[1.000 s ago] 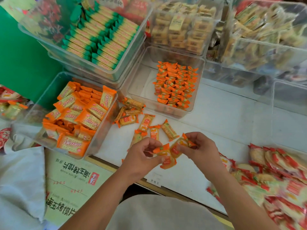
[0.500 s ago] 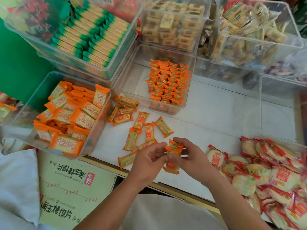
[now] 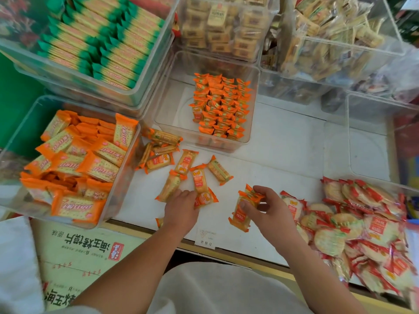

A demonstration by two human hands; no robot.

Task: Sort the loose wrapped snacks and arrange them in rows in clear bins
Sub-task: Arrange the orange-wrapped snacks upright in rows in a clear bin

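Gathering: fingers of the right hand [image 3: 271,213] grip a stack of orange plastic-wrapped snacks [image 3: 243,210]; the left hand [image 3: 181,208] pinches a loose orange packet [image 3: 205,198]. Next, probably: row them in the clear plastic bin [image 3: 172,109] at twelve o'clock.

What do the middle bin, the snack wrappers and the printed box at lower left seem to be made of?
Middle bin: hard clear plastic, glossy; the counter shows through its walls. Snack wrappers, like those in the right hand: thin shiny plastic film, probably, with crimped ends. Printed box: likely matte cardboard; flat, dull, no glare.
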